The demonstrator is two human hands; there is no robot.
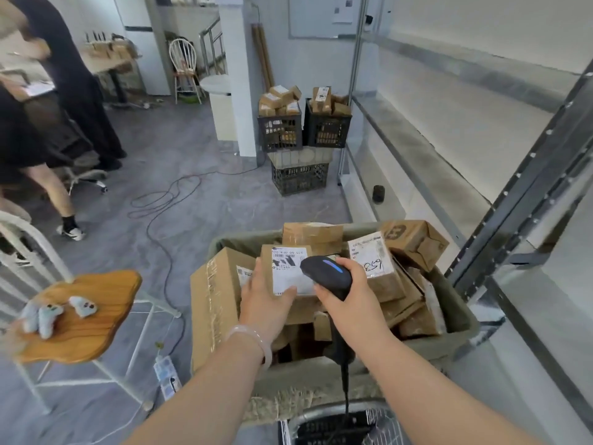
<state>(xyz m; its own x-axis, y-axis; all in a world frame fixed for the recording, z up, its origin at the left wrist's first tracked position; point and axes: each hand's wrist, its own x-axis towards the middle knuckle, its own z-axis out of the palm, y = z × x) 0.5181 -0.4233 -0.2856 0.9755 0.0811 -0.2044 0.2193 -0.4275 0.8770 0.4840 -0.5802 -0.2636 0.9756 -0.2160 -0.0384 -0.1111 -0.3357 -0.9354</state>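
Right hand (345, 295) round one scanner (324, 272), left hand (263, 301) round one parcel (287, 263)

A wooden side table (106, 303) at left carries plush toys (48, 314). A red cable (149, 229) loops over the grey floor. Black crates (279, 133) of parcels stand stacked beyond. Metal shelving (526, 187) rises at right.

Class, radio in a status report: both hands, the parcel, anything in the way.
Left hand grips the labelled parcel, thumb on its label. Right hand holds scanner at that label. Other parcels packed round it in the sack; none covers it.
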